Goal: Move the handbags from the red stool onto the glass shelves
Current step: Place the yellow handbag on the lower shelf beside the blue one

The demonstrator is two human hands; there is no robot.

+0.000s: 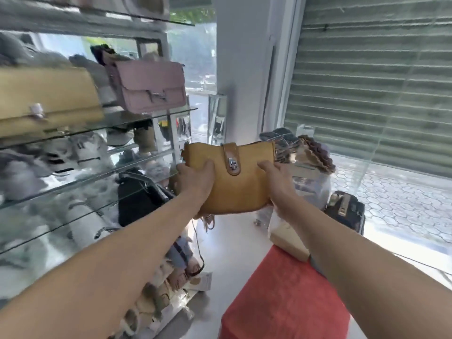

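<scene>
2 grips: left hand [195, 181] and right hand [275, 183] fingers clamp the mustard handbag [236, 189] midair beside glass shelves [159, 116].

White floor [232, 241], pale pillar [242, 69], seemingly a green shutter [367, 81]

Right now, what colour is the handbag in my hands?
Mustard yellow handbag, with a tan clasp strap; clearest in the head view.

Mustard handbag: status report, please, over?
Left hand and right hand both grip the mustard handbag. Held in air beside glass shelves, off red stool. Pink bag, others already shelved.
</scene>
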